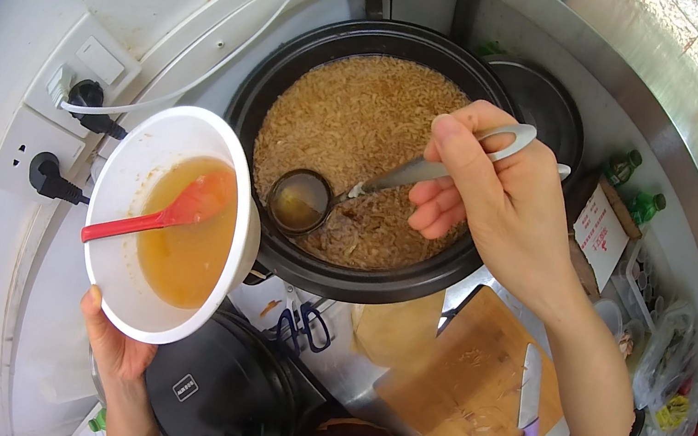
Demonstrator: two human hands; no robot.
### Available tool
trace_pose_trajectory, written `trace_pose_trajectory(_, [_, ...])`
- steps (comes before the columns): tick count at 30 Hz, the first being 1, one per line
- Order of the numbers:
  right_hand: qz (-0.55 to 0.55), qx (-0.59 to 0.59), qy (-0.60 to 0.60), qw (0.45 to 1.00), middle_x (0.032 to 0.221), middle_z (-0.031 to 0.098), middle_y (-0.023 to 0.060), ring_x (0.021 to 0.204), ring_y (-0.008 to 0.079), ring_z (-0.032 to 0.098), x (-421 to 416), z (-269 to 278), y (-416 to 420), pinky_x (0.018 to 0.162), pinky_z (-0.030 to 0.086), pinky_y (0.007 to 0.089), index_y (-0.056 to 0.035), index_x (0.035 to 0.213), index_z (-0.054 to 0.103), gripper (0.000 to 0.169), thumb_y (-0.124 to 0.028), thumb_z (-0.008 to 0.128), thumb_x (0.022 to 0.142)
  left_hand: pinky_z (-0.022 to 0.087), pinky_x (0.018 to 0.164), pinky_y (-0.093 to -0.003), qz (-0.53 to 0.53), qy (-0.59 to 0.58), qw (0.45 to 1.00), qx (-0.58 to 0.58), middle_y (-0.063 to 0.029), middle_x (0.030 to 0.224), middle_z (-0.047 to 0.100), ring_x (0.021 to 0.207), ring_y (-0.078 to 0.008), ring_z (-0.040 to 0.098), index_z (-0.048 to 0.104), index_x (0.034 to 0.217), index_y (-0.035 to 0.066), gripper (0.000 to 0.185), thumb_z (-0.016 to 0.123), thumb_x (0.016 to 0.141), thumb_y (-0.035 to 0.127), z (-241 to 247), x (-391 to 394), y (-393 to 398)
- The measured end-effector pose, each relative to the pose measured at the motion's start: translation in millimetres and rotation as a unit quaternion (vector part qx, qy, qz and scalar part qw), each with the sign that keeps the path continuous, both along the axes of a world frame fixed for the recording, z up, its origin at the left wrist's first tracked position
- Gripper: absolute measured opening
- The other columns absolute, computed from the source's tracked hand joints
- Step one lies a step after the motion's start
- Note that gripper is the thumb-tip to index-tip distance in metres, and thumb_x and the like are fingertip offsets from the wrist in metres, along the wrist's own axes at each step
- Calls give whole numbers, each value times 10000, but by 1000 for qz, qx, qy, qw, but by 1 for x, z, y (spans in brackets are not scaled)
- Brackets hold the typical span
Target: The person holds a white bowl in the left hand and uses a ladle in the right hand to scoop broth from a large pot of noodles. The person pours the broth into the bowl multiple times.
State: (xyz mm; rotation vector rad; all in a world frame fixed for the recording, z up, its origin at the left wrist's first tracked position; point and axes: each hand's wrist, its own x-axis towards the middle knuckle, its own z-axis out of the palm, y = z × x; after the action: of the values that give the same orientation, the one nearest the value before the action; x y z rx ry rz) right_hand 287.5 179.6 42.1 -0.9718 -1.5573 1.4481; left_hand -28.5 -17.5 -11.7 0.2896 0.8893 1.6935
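My left hand [120, 342] grips the lower rim of a white bowl [122, 192], tilted towards me beside the pot. Inside it is an orange-yellow broth [182, 269], with a red spoon [137, 228] resting partly sunk in the liquid. Between the fingers of my right hand [494, 188] is the handle of a metal ladle [406, 173]. Its round cup [300, 202] holds some brownish liquid and sits at the near left side of a large black pot [364, 289]. Shredded, pale brown food [368, 109] in liquid fills much of this pot.
Below the pot lie dark-handled scissors [302, 325] and a wooden cutting board [467, 379] bearing a purple-handled knife [530, 404]. A black lidded appliance [221, 385] stands near me. Plugs [58, 177] and a white cable [239, 44] run along the left wall. Green bottles [645, 207] stand right.
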Motion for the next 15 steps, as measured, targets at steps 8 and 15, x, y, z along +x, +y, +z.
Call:
trace_pose_trajectory(8, [12, 4, 1, 1000, 672, 563, 70, 537, 120, 603, -1, -1, 2, 457, 485, 205, -9, 846, 508, 242, -224, 464, 950, 412, 987, -426, 4, 2, 1000, -4, -134, 1288, 494, 1163, -260, 500, 409, 1296, 12, 587, 631, 819, 275, 1, 0, 1])
trace_pose_trajectory(15, [11, 1, 2, 1000, 671, 565, 74, 532, 121, 600, -3, 0, 3, 454, 484, 208, -11, 856, 509, 238, -226, 465, 948, 414, 860, -657, 61, 15, 998, -25, -170, 1371, 374, 1198, -415, 424, 327, 1359, 73, 683, 581, 829, 422, -11, -9, -3])
